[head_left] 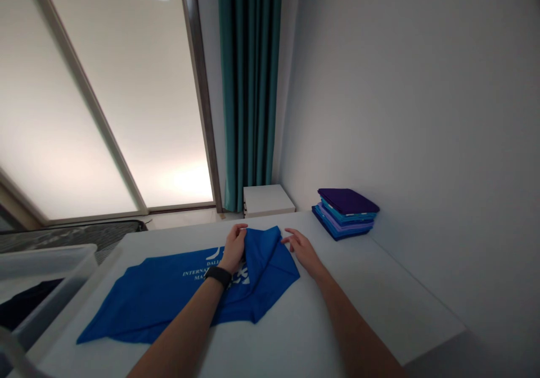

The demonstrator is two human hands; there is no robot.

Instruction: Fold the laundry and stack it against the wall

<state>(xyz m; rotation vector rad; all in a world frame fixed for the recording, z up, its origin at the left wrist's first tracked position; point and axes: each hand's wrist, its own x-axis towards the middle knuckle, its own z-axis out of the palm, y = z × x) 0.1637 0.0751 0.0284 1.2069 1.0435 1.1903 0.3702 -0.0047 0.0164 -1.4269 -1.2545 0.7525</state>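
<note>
A blue T-shirt (160, 296) with white lettering lies spread on a white table (337, 310), its right part folded over. My left hand (233, 248), with a black band at the wrist, pinches the folded edge of the shirt near its far side. My right hand (301, 248) hovers just right of the fold, fingers apart, touching or nearly touching the cloth's edge.
A stack of folded blue and purple shirts (346, 212) sits at the table's far right by the wall. A clear plastic bin (37, 288) with dark cloth stands at the left. Behind are a white cabinet (266, 199), a teal curtain (248, 85) and frosted glass doors.
</note>
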